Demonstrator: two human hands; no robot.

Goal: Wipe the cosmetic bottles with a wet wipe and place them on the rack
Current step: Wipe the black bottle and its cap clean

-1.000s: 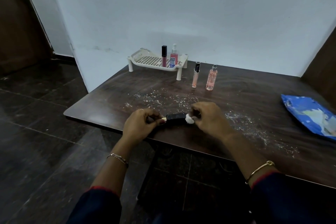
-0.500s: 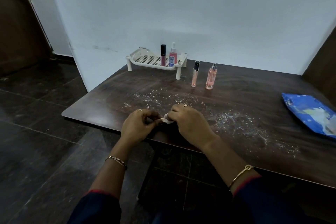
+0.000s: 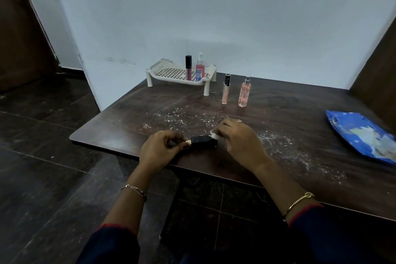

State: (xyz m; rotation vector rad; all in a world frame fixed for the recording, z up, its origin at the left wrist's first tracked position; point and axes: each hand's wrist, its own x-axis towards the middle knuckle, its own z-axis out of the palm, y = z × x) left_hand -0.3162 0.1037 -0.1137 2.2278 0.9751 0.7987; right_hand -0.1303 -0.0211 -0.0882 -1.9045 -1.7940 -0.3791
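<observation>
My left hand (image 3: 159,149) grips one end of a small black cosmetic bottle (image 3: 203,141) with a gold collar, held sideways just above the table's near edge. My right hand (image 3: 239,141) pinches a crumpled white wet wipe (image 3: 214,135) against the bottle's other end. At the back stands a white perforated rack (image 3: 171,73) holding a dark lip-gloss tube (image 3: 188,68) and a pink spray bottle (image 3: 200,68). To the right of the rack, on the table, stand a slim peach tube with a black cap (image 3: 226,89) and a peach spray bottle (image 3: 244,92).
The dark wooden table (image 3: 278,118) is strewn with white crumbs across its middle. A blue wet-wipe pack (image 3: 364,135) lies at the right edge. A pale wall rises behind the table, and dark tiled floor lies to the left and below.
My right hand slid the wipe left over the bottle, covering it, then back right to its far end, so the black body shows again. My left hand stayed put.
</observation>
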